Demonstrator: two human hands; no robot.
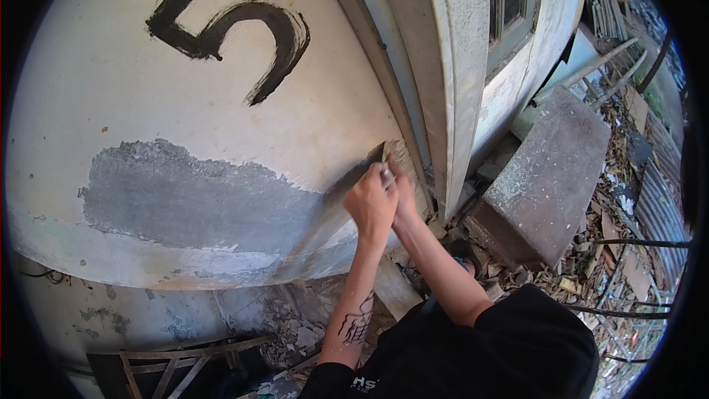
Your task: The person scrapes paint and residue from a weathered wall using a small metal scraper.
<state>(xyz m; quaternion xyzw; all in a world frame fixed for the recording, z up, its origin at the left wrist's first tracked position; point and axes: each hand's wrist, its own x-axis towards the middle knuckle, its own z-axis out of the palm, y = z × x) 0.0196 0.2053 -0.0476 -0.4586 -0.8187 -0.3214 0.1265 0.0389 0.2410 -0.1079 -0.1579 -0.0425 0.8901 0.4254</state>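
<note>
wall (332,122) (grey-patched) by both hands (374,204)

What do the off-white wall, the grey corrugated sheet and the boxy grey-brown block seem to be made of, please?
Off-white wall: probably matt-painted cement plaster; its pale coat meets a rough grey patch raggedly. Grey corrugated sheet: likely dull metal by its regular ridges, though fibre cement is possible. Boxy grey-brown block: perhaps wood or concrete; its dull face looks worn and speckled.
</note>
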